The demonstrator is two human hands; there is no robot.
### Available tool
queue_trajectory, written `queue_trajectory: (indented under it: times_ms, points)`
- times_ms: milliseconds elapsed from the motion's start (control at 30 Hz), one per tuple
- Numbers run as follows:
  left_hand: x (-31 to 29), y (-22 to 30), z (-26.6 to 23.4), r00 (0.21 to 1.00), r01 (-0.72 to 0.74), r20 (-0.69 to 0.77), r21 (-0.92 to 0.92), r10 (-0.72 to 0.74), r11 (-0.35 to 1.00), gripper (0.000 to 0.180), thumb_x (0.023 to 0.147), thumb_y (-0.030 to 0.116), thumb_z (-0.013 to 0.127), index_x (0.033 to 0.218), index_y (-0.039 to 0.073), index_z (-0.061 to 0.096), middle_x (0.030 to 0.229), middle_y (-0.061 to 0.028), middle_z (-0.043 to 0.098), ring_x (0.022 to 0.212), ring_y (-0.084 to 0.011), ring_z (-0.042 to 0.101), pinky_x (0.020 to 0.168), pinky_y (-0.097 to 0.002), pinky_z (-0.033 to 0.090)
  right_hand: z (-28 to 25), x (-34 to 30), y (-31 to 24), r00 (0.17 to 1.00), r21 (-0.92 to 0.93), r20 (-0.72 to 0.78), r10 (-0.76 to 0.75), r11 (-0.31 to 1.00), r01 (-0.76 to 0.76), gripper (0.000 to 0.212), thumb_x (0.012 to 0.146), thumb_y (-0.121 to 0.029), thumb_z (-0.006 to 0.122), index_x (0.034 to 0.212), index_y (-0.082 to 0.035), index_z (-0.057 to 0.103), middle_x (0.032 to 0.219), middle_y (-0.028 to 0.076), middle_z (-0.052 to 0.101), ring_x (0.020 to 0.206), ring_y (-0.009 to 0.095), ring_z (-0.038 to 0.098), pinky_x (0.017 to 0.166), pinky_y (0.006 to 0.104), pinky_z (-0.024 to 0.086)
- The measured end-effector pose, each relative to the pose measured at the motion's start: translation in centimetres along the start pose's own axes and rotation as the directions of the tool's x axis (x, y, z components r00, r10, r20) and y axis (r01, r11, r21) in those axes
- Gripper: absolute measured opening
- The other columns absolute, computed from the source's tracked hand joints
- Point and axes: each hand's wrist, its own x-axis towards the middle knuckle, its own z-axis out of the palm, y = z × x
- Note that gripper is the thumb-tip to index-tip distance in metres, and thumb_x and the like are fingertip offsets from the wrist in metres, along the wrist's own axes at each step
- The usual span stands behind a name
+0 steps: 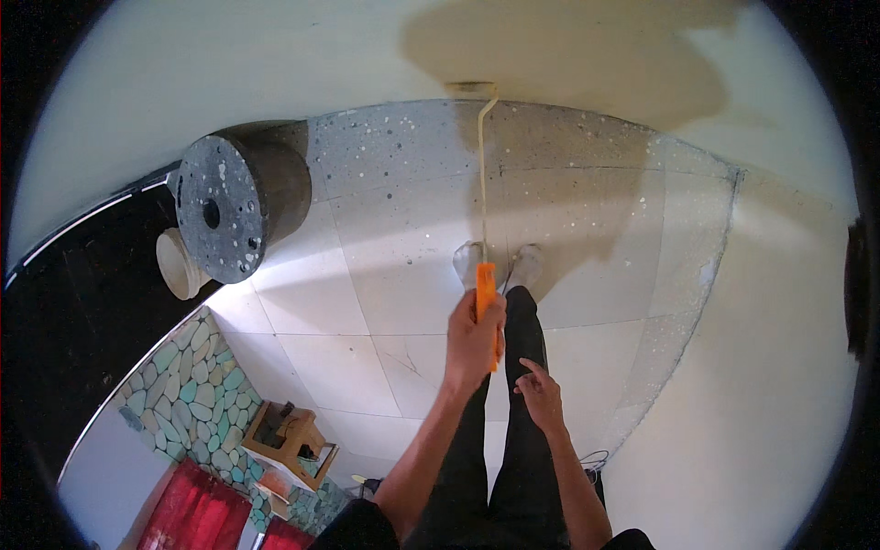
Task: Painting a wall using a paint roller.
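My left hand (474, 341) is closed around the orange handle of a paint roller (486, 277). Its long thin shaft stretches away from me, and the narrow roller head touches the foot of the cream wall (302, 55), just above where it meets the floor. At my right thigh, my right hand (539, 396) hangs with nothing in it; the index finger points out and the others are loosely bent. My feet (524, 265) stand on the tiled floor close to the wall.
A big grey paint-spotted cylinder (220, 209) with a hole in its end lies at the left against the wall, beside a white bucket (181, 263). Lower left are a wooden box-like stand (291, 444), pebble-patterned flooring (197, 385) and red cloth (197, 506). Another wall (770, 367) borders the right.
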Motion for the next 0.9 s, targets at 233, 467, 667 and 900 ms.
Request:
queue_trajectory:
  times_ms: [233, 467, 667, 900]
  points:
    - [-3.6, -0.8, 0.1, 0.998, -0.054, -0.027, 0.076, 0.056, 0.996, 0.023, 0.098, 0.025, 0.053, 0.103, 0.003, 0.05, 0.069, 0.0, 0.049, 0.042, -0.0054, 0.046, 0.038, -0.0194, 0.038, -0.1, -0.1, 0.4, 1.0, -0.042, -0.018, 0.0, 0.999, 0.0, 0.036, 0.09, -0.009, 0.056, 0.126, -0.004, 0.057, 0.078, 0.008, 0.066, 0.071, 0.014, 0.066, 0.069, 0.0281, 0.053]
    - [-3.0, 0.8, -0.1, 0.998, -0.022, -0.049, 0.14, 0.03, 0.99, 0.019, 0.097, 0.021, 0.053, 0.1, 0.003, 0.05, 0.066, -0.0006, 0.048, 0.041, -0.0062, 0.044, 0.038, -0.0208, 0.038, 0.2, 0.3, 1.4, 0.999, -0.002, -0.014, -0.038, 0.999, 0.038, 0.035, 0.09, -0.008, 0.056, 0.125, -0.006, 0.058, 0.079, 0.009, 0.067, 0.072, 0.016, 0.067, 0.069, 0.0294, 0.054]
    - [-0.5, 1.6, -0.8, 0.996, -0.084, -0.027, 0.141, 0.089, 0.986, 0.015, 0.096, 0.017, 0.052, 0.094, 0.003, 0.05, 0.065, -0.0006, 0.049, 0.04, -0.0064, 0.043, 0.037, -0.0221, 0.035, 0.5, 0.2, 1.5, 0.999, -0.021, -0.014, -0.038, 0.999, 0.038, 0.035, 0.09, -0.009, 0.056, 0.124, -0.005, 0.058, 0.079, 0.01, 0.066, 0.071, 0.016, 0.066, 0.069, 0.0304, 0.053]
    - [-2.7, 0.7, 0.2, 0.999, -0.038, -0.018, 0.036, 0.038, 0.999, 0.021, 0.096, 0.025, 0.056, 0.099, 0.005, 0.051, 0.07, -0.0007, 0.05, 0.041, -0.0052, 0.045, 0.036, -0.0193, 0.037, 0.2, 0.2, 0.8, 1.0, -0.005, -0.02, -0.001, 1.0, 0.001, 0.034, 0.091, -0.01, 0.055, 0.125, -0.005, 0.058, 0.079, 0.009, 0.067, 0.071, 0.015, 0.066, 0.071, 0.0293, 0.054]
